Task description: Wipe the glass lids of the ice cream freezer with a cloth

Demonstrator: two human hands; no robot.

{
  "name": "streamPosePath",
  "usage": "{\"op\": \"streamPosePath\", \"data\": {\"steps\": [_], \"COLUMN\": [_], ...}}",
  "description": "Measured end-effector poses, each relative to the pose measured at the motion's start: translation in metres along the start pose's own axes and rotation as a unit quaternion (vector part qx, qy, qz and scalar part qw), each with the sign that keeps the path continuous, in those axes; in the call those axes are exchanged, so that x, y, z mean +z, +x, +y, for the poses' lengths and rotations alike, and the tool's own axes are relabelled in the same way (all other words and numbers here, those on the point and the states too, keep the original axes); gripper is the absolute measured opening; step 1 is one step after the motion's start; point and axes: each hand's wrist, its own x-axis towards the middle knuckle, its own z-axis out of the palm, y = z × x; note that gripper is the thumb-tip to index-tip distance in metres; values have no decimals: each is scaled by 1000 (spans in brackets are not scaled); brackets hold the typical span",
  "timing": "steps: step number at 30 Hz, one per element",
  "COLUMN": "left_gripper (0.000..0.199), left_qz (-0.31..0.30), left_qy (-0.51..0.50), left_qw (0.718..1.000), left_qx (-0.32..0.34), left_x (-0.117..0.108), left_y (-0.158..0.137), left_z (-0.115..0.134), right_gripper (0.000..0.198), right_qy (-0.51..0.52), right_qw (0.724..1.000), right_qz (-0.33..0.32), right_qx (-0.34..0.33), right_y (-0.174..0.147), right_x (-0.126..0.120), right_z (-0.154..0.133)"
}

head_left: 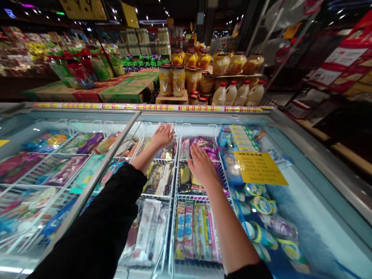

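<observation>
My left hand (163,136) reaches over a back wire basket of the chest freezer, its fingers extended beside a pale wrapped package (166,126). Whether it touches that package I cannot tell. Over the neighbouring basket, my right hand (202,164) lies flat with fingers stretched, nothing held in it. Purple ice cream packs (205,144) show just beyond its fingertips. Dark-wrapped ice creams (159,178) fill the compartment below my left hand. Slim colourful ice pops (197,228) stand in the basket nearer to me, next to silvery-white wrapped bars (147,228).
A metal frame bar (112,157) crosses the freezer at left. On the right are a yellow notice (260,167) and several ice cream tubs (263,204). Behind the price-tag rail (162,107) stand jars of fruit (173,81) and white jugs (232,93).
</observation>
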Motion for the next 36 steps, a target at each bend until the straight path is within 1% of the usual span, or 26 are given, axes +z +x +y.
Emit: {"op": "streamPosePath", "data": {"steps": [1, 2, 4, 5, 6, 8, 10, 11, 13, 15, 16, 18, 20, 21, 23, 24, 25, 26, 27, 30, 33, 35, 36], "left_gripper": [67, 68, 68, 68, 68, 69, 69, 69, 69, 69, 69, 69, 69, 69, 70, 70, 70, 69, 69, 69, 67, 66, 66], "left_qz": [-4, -7, 4, 5, 0, -8, -9, -10, -15, -10, -6, -2, -4, -5, -4, -5, -7, -11, -15, -15, -3, -2, -4], "left_qy": [3, 7, 15, 20, 22, 24, 28, 27, 17, 9, 7, 4, 3, 4, 6, 5, 3, -1, -5, -13, -12, -13, -14], "left_qw": [999, 997, 987, 983, 981, 986, 994, 997, 999, 1000, 1000, 1000, 999, 997, 990, 987, 987, 989, 993, 999, 1000, 1000, 1000], "left_qx": [32, 79, 158, 182, 191, 165, 109, 75, 24, 2, 0, 12, 45, 72, 137, 158, 162, 148, 119, 31, -5, 5, 24], "left_x": [5, 10, 18, 20, 20, 17, 10, 6, 0, -2, -2, 3, 10, 14, 19, 20, 20, 18, 14, 2, -6, -5, -2], "left_y": [-10, -22, -47, -56, -61, -55, -32, -16, 17, 42, 50, 52, 41, 33, 17, 12, 10, 12, 17, 46, 72, 72, 66], "left_z": [2, 1, -9, -17, -26, -42, -48, -46, -31, -9, 3, 21, 29, 28, 19, 11, 4, -3, -10, -15, 1, 18, 25], "right_gripper": [65, 65, 65, 65, 65, 65, 65, 65, 65, 65, 65, 65, 64, 64, 63, 63, 63, 63, 62, 61, 60, 61, 61], "right_qy": [3, 6, 10, 10, 10, 8, 9, 9, 12, 17, 20, 26, 32, 35, 42, 45, 48, 49, 49, 49, 44, 35, 32], "right_qw": [1000, 1000, 1000, 1000, 1000, 1000, 1000, 1000, 1000, 1000, 1000, 1000, 999, 999, 999, 999, 999, 998, 998, 998, 999, 999, 999], "right_qz": [2, 4, 6, 4, 2, -2, 0, 2, 6, 7, 7, 9, 11, 13, 19, 23, 26, 29, 30, 29, 24, 20, 16], "right_qx": [0, 2, 3, 4, 4, 3, 4, 6, 8, 8, 8, 6, 2, 1, 0, 0, 0, 0, 0, 7, 10, 11, 13], "right_y": [0, 0, 0, 0, 0, 0, 1, 1, 1, 1, 1, 0, -1, -1, -2, -2, -2, -2, -2, -3, -4, -4, -3], "right_x": [1, 1, 2, 2, 2, 2, 2, 3, 4, 4, 4, 3, 1, 1, 1, 2, 2, 3, 3, 3, 2, 1, 0], "right_z": [0, 1, 2, 2, 2, 2, 2, 2, 2, 2, 2, 2, 2, 2, 3, 3, 3, 4, 4, 4, 3, 4, 4]}}
